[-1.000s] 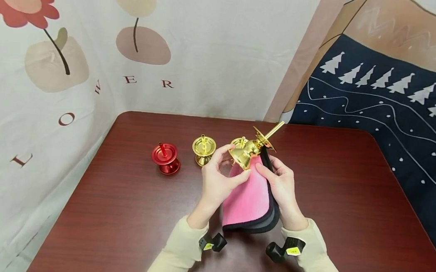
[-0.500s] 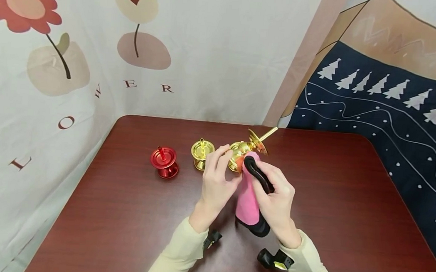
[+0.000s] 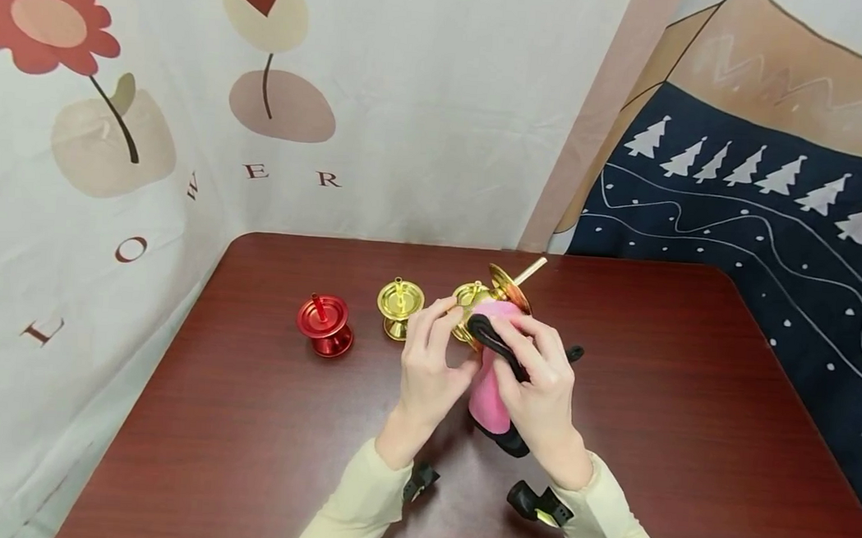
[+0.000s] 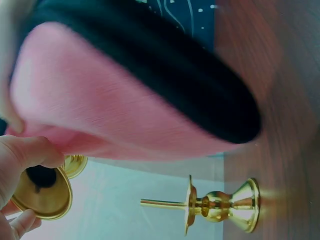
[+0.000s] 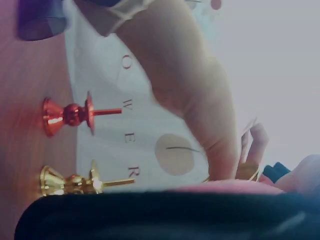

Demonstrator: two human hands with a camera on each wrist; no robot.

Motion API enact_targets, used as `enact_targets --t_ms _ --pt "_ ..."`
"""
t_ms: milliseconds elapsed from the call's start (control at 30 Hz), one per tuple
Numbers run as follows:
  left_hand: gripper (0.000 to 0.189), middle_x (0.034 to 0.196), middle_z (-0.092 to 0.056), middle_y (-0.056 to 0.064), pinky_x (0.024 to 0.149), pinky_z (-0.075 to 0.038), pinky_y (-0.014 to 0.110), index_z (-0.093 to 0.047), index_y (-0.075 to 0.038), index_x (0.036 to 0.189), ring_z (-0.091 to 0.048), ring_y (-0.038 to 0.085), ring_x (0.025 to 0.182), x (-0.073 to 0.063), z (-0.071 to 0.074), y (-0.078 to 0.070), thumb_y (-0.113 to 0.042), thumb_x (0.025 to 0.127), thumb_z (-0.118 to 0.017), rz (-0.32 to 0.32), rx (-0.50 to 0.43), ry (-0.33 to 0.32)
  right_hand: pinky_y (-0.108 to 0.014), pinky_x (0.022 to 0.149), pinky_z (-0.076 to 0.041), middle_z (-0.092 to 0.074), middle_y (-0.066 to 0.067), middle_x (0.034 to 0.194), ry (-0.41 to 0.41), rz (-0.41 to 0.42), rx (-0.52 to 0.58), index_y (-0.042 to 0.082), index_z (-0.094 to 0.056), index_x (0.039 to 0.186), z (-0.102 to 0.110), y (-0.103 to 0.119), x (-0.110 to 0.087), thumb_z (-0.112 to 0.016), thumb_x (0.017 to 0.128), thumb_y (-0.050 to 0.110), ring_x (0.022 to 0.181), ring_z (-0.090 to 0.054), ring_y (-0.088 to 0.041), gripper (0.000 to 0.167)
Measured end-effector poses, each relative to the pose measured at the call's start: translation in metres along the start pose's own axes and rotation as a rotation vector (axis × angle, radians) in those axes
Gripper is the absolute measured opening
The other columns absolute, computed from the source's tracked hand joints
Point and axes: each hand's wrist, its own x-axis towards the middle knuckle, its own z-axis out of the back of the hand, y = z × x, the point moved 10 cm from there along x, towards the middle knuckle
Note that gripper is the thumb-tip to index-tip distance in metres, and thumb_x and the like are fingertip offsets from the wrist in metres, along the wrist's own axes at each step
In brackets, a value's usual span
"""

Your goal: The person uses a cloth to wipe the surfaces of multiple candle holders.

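My left hand (image 3: 426,372) grips a gold candlestick (image 3: 510,288) by its flared base, fingers and thumb around the rim. The candlestick is tilted, its thin spike pointing up and right. In the left wrist view the hollow underside of the base (image 4: 52,200) faces the camera, with a dark spot inside. My right hand (image 3: 542,391) pinches a pink cloth with black edging (image 3: 492,400), folded over and pressed against the candlestick's body. That cloth covers part of the stem and hangs down between the hands.
A red candlestick (image 3: 325,324) stands upright at left on the dark wooden table (image 3: 244,422). To its right is an upright gold candlestick (image 3: 399,304). Another gold one (image 3: 468,294) stands partly hidden behind the held candlestick. A printed curtain (image 3: 425,120) hangs behind the table.
The cloth hung broad and flat; now it is folded and bunched around the candlestick. My right hand has turned over it and moved left. The candlestick sits slightly lower in view.
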Motion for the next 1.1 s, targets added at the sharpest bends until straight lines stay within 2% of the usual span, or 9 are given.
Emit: enact_targets --t_ms 100,200,333,433,533,667,833,967,1100 --pt "0.052 0.108 -0.059 0.02 0.08 -0.047 0.04 -0.056 0.003 0.101 -0.055 0.033 0.093 0.002 0.004 0.004 0.0 0.055 -0.081 0.038 0.002 -0.019 -0.017 0.084 -0.043 -0.064 -0.017 0.1 0.012 -0.012 0.02 0.0 -0.071 0.101 0.002 -0.004 -0.002 -0.06 0.072 -0.009 0.09 -0.058 -0.031 0.032" --pt "0.052 0.109 -0.058 0.019 0.081 -0.047 0.04 -0.055 0.004 0.1 -0.055 0.033 0.092 0.004 0.004 0.003 -0.001 0.056 -0.081 0.047 0.004 -0.015 -0.017 0.082 -0.044 -0.065 -0.018 0.099 -0.05 -0.009 0.041 -0.001 -0.071 0.1 0.01 -0.004 -0.001 -0.058 0.073 -0.007 0.089 -0.059 -0.031 0.03" --pt "0.049 0.109 -0.057 0.019 0.08 -0.047 0.038 -0.055 0.004 0.101 -0.055 0.032 0.094 0.005 -0.002 -0.002 -0.001 0.059 -0.079 0.041 -0.023 0.004 -0.023 0.08 -0.046 -0.064 -0.02 0.1 -0.127 0.027 0.033 0.0 -0.072 0.099 0.015 0.003 0.004 -0.057 0.076 0.0 0.086 -0.058 -0.032 0.027" --pt "0.049 0.109 -0.058 0.018 0.082 -0.047 0.038 -0.055 0.003 0.101 -0.056 0.032 0.097 0.003 -0.003 0.001 -0.003 0.059 -0.079 0.092 -0.076 -0.007 -0.027 0.078 -0.046 -0.063 -0.021 0.1 -0.114 0.065 -0.003 0.001 -0.072 0.098 0.012 0.007 0.006 -0.059 0.079 0.005 0.086 -0.057 -0.033 0.023" --pt "0.053 0.108 -0.06 0.017 0.081 -0.049 0.038 -0.055 0.003 0.101 -0.057 0.03 0.098 0.0 -0.003 0.012 -0.005 0.056 -0.081 0.208 -0.154 -0.016 -0.028 0.079 -0.045 -0.063 -0.021 0.099 -0.089 0.09 -0.002 0.0 -0.072 0.096 0.01 0.005 0.003 -0.06 0.08 0.006 0.086 -0.057 -0.034 0.021" --pt "0.057 0.107 -0.061 0.017 0.08 -0.052 0.036 -0.055 0.003 0.105 -0.061 0.026 0.096 -0.005 -0.006 0.026 -0.004 0.056 -0.082 0.382 -0.289 0.003 -0.025 0.083 -0.046 -0.063 -0.023 0.098 -0.06 0.055 0.101 -0.003 -0.071 0.095 0.012 -0.006 -0.001 -0.063 0.079 0.003 0.088 -0.058 -0.032 0.019" --pt "0.058 0.106 -0.062 0.019 0.082 -0.05 0.028 -0.05 0.007 0.108 -0.061 0.019 0.092 -0.014 -0.018 0.039 0.005 0.059 -0.081 0.631 -0.568 0.055 -0.017 0.074 -0.045 -0.061 -0.027 0.093 -0.041 -0.044 0.235 -0.011 -0.068 0.092 0.016 -0.011 0.003 -0.062 0.071 -0.013 0.087 -0.059 -0.02 0.022" --pt "0.057 0.103 -0.06 0.011 0.081 -0.049 0.024 -0.043 0.014 0.109 -0.059 0.013 0.091 -0.024 -0.03 0.046 0.011 0.063 -0.075 0.83 -0.831 0.058 -0.015 0.073 -0.045 -0.06 -0.03 0.091 -0.002 -0.141 0.265 -0.015 -0.066 0.091 0.017 -0.012 0.009 -0.058 0.068 -0.023 0.089 -0.06 -0.013 0.025" --pt "0.054 0.102 -0.06 0.004 0.08 -0.049 0.024 -0.041 0.014 0.112 -0.06 0.012 0.09 -0.031 -0.039 0.047 0.011 0.066 -0.071 0.952 -1.015 0.07 -0.013 0.076 -0.047 -0.061 -0.031 0.093 0.062 -0.274 0.268 -0.016 -0.064 0.093 0.011 -0.027 0.005 -0.059 0.068 -0.026 0.091 -0.059 -0.005 0.028"
